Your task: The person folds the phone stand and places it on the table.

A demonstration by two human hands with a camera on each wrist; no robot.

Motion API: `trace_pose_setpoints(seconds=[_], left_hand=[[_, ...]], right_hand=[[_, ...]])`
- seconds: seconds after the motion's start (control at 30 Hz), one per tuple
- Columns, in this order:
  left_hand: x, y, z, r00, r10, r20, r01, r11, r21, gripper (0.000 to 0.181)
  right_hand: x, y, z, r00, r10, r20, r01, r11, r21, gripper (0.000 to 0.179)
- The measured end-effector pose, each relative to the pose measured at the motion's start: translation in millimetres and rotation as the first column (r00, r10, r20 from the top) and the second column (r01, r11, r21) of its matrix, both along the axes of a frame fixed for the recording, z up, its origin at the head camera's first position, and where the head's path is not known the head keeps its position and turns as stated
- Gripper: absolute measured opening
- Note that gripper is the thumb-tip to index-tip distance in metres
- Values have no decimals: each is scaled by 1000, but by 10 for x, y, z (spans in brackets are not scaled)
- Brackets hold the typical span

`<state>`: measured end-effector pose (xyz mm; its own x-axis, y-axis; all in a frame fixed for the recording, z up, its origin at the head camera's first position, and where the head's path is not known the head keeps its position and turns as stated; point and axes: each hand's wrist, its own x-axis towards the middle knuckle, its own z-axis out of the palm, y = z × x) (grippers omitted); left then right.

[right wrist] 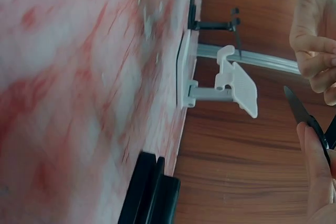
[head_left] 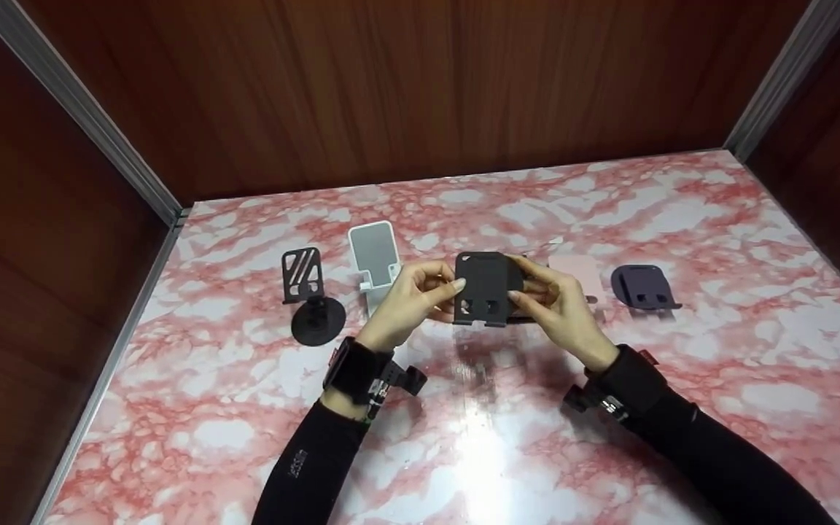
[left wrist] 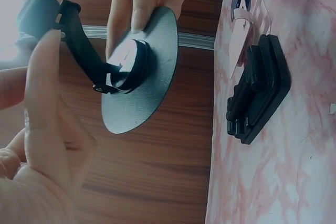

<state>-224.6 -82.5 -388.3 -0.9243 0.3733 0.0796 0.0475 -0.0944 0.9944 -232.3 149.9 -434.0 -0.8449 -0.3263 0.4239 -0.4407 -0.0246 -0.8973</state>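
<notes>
Black, hinged, seemingly metal phone stand [head_left: 484, 284] is raised above the red-and-white marbled surface [head_left: 230, 437] at the frame's centre. The left hand [head_left: 409, 300] pinches its slotted plate's edge, the right hand [head_left: 560, 306] its round base [left wrist: 164, 61]; likely light and stiff, best held by those rims.

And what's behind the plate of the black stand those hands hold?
In the left wrist view, a hinged arm and round base. From the head view, the plate covers the arm and part of the base.
</notes>
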Motion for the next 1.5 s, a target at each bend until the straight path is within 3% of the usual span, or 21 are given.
trace_pose_setpoints(seconds=[0.43,0.63,0.87,0.93,1.0,1.17,1.3,1.37,1.43,1.5], left_hand=[[-8,33,-53,997,-57,43,56,998,18,19],[-8,43,-94,995,-80,58,79,997,20,20],[-17,58,-174,990,-108,95,103,994,47,21],[-13,61,-185,989,-114,97,109,992,56,21],[-7,63,-189,990,-112,89,107,992,59,21],[19,60,-167,996,-81,43,80,996,32,17],[22,45,-144,998,-3,-59,2,1000,-20,10],[21,44,-137,985,60,-162,-72,995,-71,6],[19,50,-135,956,124,-265,-162,979,-127,13],[20,61,-136,929,176,-326,-240,956,-169,25]], right_hand=[[-4,72,44,981,-73,-182,88,993,77,50],[-6,85,54,939,-80,-335,121,987,102,49],[-33,102,44,863,-89,-497,170,978,120,51],[-40,113,53,856,-78,-511,166,978,129,51],[-44,117,70,868,-73,-491,162,977,141,51],[-23,84,140,940,-60,-335,113,983,142,51],[-7,37,195,976,-65,-207,90,989,116,52],[-7,22,213,988,-61,-140,75,993,95,53],[-8,12,227,995,-58,-78,64,995,75,53],[-13,9,229,998,-56,-19,57,997,49,54]])
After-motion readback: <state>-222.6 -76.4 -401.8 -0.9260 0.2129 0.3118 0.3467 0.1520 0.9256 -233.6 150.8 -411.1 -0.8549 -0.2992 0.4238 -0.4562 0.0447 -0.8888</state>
